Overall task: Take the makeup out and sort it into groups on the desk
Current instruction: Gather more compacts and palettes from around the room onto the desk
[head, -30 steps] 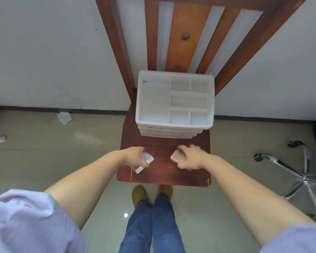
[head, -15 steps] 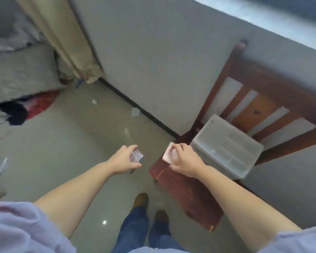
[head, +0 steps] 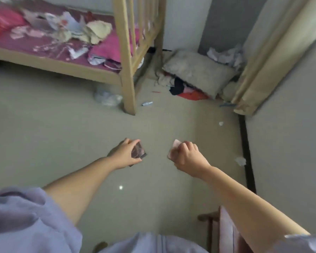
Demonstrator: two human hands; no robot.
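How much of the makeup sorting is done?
Two pieces are out: the left hand holds a clear makeup case, and the right hand grips a pink compact. Both are being carried above the floor, near a bed. No desk shows here, so nothing looks sorted yet; putting them down in groups is still left.

Ahead of the left hand (head: 125, 154) and the right hand (head: 187, 157) the floor (head: 62, 128) lies open, and the gap between the 2 hands is open too. Farther ahead of the left hand a bed post (head: 129, 73) stands upright. Beyond the right hand, a pillow (head: 199, 70) and heaped clothes (head: 182, 88) fill the corner. A curtain (head: 274, 57) and wall (head: 290, 143) close the right hand's outer side.
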